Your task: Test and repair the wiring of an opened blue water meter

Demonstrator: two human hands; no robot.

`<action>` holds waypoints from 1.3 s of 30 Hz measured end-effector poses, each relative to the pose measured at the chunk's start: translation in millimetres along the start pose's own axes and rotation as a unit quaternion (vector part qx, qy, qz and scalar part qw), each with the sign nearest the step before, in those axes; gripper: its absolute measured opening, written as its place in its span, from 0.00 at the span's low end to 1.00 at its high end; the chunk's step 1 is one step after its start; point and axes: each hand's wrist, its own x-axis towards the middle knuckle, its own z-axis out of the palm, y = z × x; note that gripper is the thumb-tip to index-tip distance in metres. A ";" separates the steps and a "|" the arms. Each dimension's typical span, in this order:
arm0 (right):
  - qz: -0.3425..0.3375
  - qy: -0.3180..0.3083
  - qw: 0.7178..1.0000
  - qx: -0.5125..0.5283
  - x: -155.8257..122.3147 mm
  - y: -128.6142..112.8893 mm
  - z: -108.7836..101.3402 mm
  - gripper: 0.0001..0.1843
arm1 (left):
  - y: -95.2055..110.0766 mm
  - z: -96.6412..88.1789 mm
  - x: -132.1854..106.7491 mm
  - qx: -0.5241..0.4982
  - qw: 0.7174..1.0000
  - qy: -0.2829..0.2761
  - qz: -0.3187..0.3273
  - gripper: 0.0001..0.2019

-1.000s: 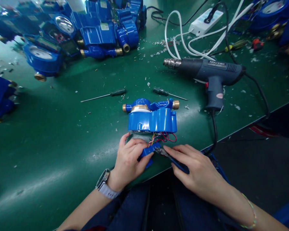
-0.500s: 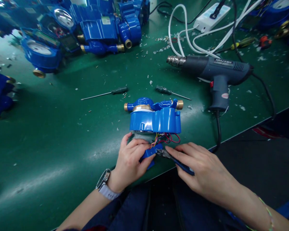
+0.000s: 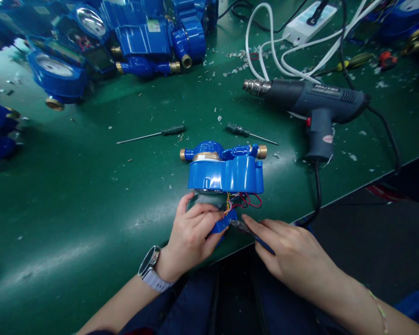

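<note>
A blue water meter (image 3: pixel 226 168) with brass ends lies on the green table (image 3: pixel 91 186) near its front edge. Red, yellow and other thin wires (image 3: pixel 242 200) run from its underside to a small blue plastic part (image 3: pixel 224 222). My left hand (image 3: pixel 192 235), a watch on its wrist, is closed on that blue part. My right hand (image 3: pixel 289 253) grips blue-handled pliers (image 3: pixel 249 232), whose metal tip sits just right of the blue part, below the wires.
A dark heat gun (image 3: pixel 310 104) lies to the right with its black cord over the table edge. Two thin screwdrivers (image 3: pixel 153 135) (image 3: pixel 247 134) lie behind the meter. Several blue meters (image 3: pixel 125 42) are heaped at the back left. White cables and a power strip (image 3: pixel 309 21) sit back right.
The blue part in my left hand has tilted and shifted slightly right, toward the wires. The pliers tip has drawn a little away from it. The view has shifted slightly.
</note>
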 end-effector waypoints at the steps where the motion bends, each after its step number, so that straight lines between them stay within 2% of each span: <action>1: 0.018 -0.009 0.999 0.049 0.7 1.0 0.5 0.22 | -0.1 0.3 0.0 0.000 1.000 0.000 -0.002 0.05; 3: 0.074 -0.035 0.980 0.180 4.4 3.1 0.4 0.19 | -0.2 0.8 -0.1 -0.002 1.000 -0.001 -0.012 0.05; 4: 0.112 -0.047 0.959 0.256 6.7 4.0 -0.2 0.16 | -0.2 1.0 -0.2 -0.003 1.000 -0.001 -0.018 0.05; 6: 0.191 -0.058 0.892 0.406 10.2 5.1 -1.5 0.11 | -0.1 1.3 -0.2 -0.005 1.000 -0.002 -0.028 0.04; 9: 0.259 -0.054 0.766 0.586 6.0 4.2 -1.4 0.10 | -0.3 0.9 -0.3 -0.010 0.999 -0.003 -0.042 0.02; 11: 0.264 -0.062 0.696 0.665 -4.6 2.2 1.3 0.10 | -0.5 0.6 -0.3 -0.011 0.999 -0.001 -0.050 0.02; 12: 0.257 -0.071 0.670 0.693 -11.4 1.1 3.3 0.11 | -0.6 0.4 -0.3 -0.013 0.998 0.001 -0.055 0.02; 14: 0.223 -0.105 0.643 0.725 -25.4 -0.3 6.9 0.16 | -0.9 0.5 -0.5 -0.016 0.998 0.006 -0.066 0.03; 15: 0.199 -0.129 0.642 0.729 -31.4 -0.4 7.9 0.19 | -1.0 0.6 -0.5 -0.019 0.997 0.008 -0.072 0.03; 16: 0.176 -0.156 0.651 0.721 -36.2 0.0 8.0 0.22 | -1.1 0.9 -0.5 -0.024 0.997 0.007 -0.078 0.03; 18: 0.154 -0.203 0.686 0.682 -41.2 1.8 5.9 0.23 | -1.3 1.6 -0.3 -0.032 0.996 0.010 -0.088 0.04; 20: 0.157 -0.214 0.727 0.633 -41.1 4.1 2.0 0.22 | -1.4 2.2 0.4 -0.038 0.995 0.015 -0.095 0.04; 23: 0.173 -0.167 0.780 0.577 -35.8 5.6 -2.5 0.22 | -1.0 2.9 1.8 -0.040 0.994 0.018 -0.103 0.05; 25: 0.165 -0.119 0.833 0.515 -31.0 4.7 -3.7 0.20 | -0.4 3.2 2.6 -0.037 0.994 0.019 -0.105 0.05; 28: 0.111 -0.058 0.924 0.360 -23.1 2.5 -4.8 0.17 | 0.3 3.5 2.9 -0.033 0.994 0.026 -0.103 0.05; 30: 0.061 -0.014 0.965 0.256 -18.3 1.9 -5.1 0.18 | 0.3 3.6 2.7 -0.034 0.994 0.023 -0.103 0.05; 33: 0.002 0.044 0.989 0.139 -13.3 3.3 -4.3 0.19 | 0.0 3.6 2.6 -0.036 0.994 0.015 -0.105 0.04; 39: -0.033 0.076 0.995 0.049 -12.8 4.6 -1.2 0.19 | 0.9 3.5 4.1 -0.031 0.994 0.019 -0.105 0.05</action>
